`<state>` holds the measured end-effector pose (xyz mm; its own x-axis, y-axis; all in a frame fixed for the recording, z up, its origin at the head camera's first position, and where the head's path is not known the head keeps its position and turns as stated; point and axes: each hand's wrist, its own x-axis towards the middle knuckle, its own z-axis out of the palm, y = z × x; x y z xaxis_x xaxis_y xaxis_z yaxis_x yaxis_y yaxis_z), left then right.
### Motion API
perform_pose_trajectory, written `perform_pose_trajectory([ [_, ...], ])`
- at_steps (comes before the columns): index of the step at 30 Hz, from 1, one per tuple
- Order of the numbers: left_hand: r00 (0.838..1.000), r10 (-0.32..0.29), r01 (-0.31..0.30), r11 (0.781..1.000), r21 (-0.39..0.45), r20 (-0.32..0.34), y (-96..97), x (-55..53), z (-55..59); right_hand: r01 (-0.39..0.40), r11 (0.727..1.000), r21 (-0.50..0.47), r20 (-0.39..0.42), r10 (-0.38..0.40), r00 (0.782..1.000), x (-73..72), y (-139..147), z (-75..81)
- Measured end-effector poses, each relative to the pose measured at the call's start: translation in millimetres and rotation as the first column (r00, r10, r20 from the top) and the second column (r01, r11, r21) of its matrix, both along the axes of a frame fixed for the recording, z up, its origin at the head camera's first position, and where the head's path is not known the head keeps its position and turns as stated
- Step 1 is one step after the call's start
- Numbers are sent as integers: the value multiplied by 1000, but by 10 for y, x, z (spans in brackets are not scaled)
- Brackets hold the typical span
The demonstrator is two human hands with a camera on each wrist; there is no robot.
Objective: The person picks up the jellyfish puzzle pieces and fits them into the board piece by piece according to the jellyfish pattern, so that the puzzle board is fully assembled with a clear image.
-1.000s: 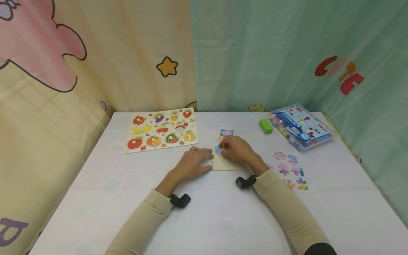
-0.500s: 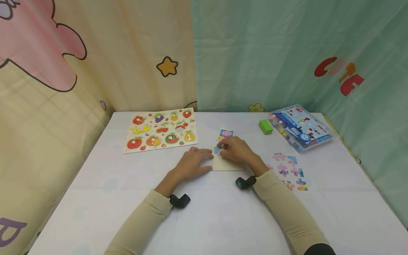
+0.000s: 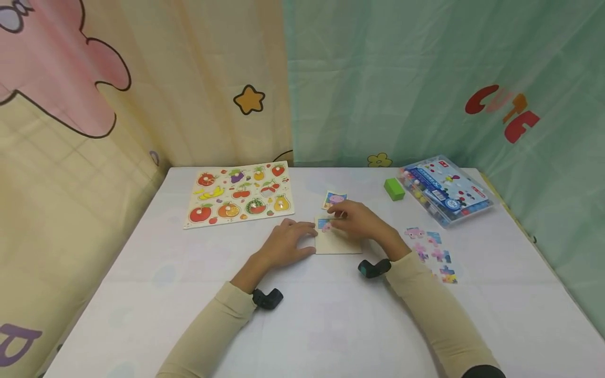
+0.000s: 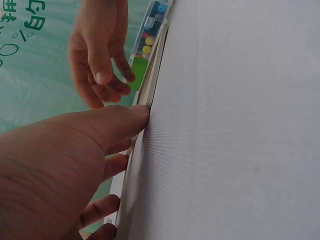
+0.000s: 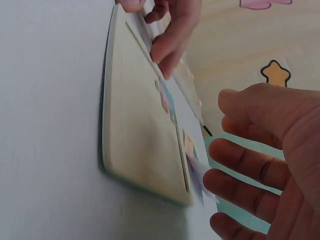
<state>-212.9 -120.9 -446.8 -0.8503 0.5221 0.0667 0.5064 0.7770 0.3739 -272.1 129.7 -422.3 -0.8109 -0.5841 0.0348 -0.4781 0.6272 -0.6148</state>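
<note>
A small cream puzzle board [image 3: 336,245] lies flat on the table in front of the person. One pink-and-blue jigsaw piece [image 3: 324,226] sits in its far left corner; the right wrist view shows this piece [image 5: 164,98] against the raised rim. My left hand [image 3: 283,242] rests its thumb and fingertips along the board's left edge, and the left wrist view has the thumb [image 4: 127,121] touching that edge. Above the board hovers my right hand [image 3: 361,220], its fingers [image 5: 240,155] loosely bent and holding nothing. A little picture card [image 3: 335,198] lies just behind the board, partly covered.
Several loose jigsaw pieces [image 3: 437,254] lie to the right, some behind the right sleeve. A fruit peg puzzle [image 3: 241,194] lies at the back left. At the back right are a green block [image 3: 394,189] and a clear case of colored parts [image 3: 446,189]. Curtains border the table.
My right hand has let go of the jigsaw piece and moved up and slightly right, so more of the board shows. My left hand stays at the board's edge.
</note>
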Motion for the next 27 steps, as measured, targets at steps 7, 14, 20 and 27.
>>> perform_pose_trajectory([
  [7, 1000, -6, 6, 1000, 5, 19, 13, 17, -15, 52, 999, 6, 22, -52, 998, 276, 885, 68],
  [14, 1000, -3, 2, 1000, -5, -9, -3, 4, -20, 257, 960, 111, -32, -256, 966, 435, 1613, 51],
  [20, 1000, -2, 2, 1000, 9, 0, -17, -10, -16, 276, 953, 120, -40, -274, 961, 427, 1719, -46],
  [27, 1000, 7, -7, 1000, 13, -3, -11, -17, -34, 299, 938, 173, -53, -295, 954, 445, 1710, -73],
])
